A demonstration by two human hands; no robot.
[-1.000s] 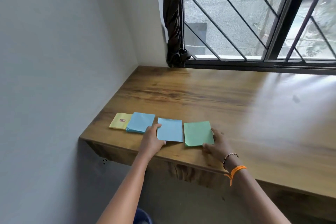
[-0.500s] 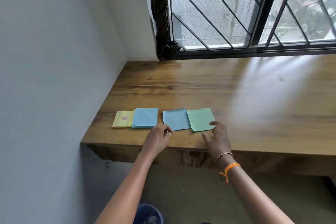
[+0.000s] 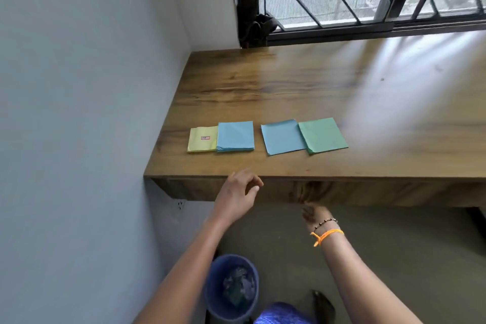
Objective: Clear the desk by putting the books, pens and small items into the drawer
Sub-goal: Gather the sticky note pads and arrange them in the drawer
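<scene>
Four paper pads lie in a row near the front of the wooden desk [image 3: 289, 81]: a yellow pad [image 3: 201, 139], a thick blue pad [image 3: 235, 136], a thin blue pad [image 3: 282, 137] and a green pad [image 3: 323, 135] that overlaps it. My left hand [image 3: 236, 194] hovers in front of the desk's edge, below the blue pads, fingers loosely curled and holding nothing. My right hand [image 3: 314, 214] reaches up to the lower edge of the desk's front panel [image 3: 368, 192]. Its fingers are blurred and partly hidden there. No open drawer shows.
The wall stands close on the left, with a socket [image 3: 180, 204] under the desk. A barred window and a tied dark curtain [image 3: 249, 0] are at the back. A blue bin [image 3: 231, 287] sits on the floor between my arms.
Both hands came off the desktop and dropped toward me: the left now hangs before the edge, the right went under the front panel. The pads stayed in place.
</scene>
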